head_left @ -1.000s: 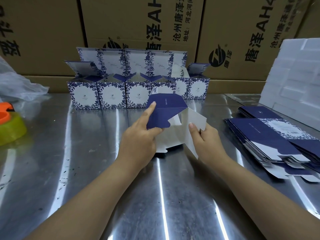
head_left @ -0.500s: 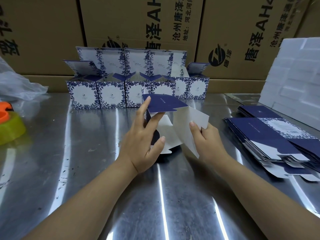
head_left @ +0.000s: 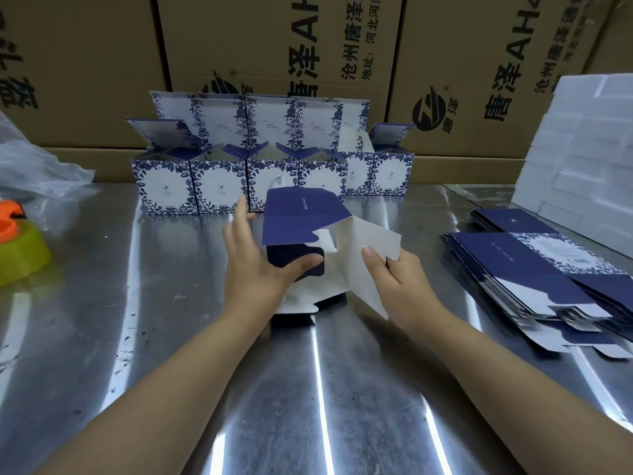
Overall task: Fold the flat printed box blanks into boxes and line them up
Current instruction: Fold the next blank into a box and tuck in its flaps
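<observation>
A half-formed navy and white box blank [head_left: 305,214] stands on the steel table in the middle, its flaps spread open. My left hand [head_left: 255,269] grips its left side, thumb pressing a small navy flap inward. My right hand [head_left: 394,279] pinches the white right-hand flap between thumb and fingers. Behind it, a row of folded blue-flowered boxes [head_left: 219,186] stands with lids up. A stack of flat navy blanks [head_left: 534,279] lies at the right.
Large brown cartons [head_left: 274,46] wall off the back. White foam blocks [head_left: 589,149] rise at the far right. A yellow-green tape roll with an orange dispenser [head_left: 17,248] and a crumpled plastic bag [head_left: 30,166] sit at the left of the steel table [head_left: 154,337].
The blank has opened up from a folded state. My left thumb has swung in and pushed the small navy flap inward. My right hand has kept its hold on the white flap.
</observation>
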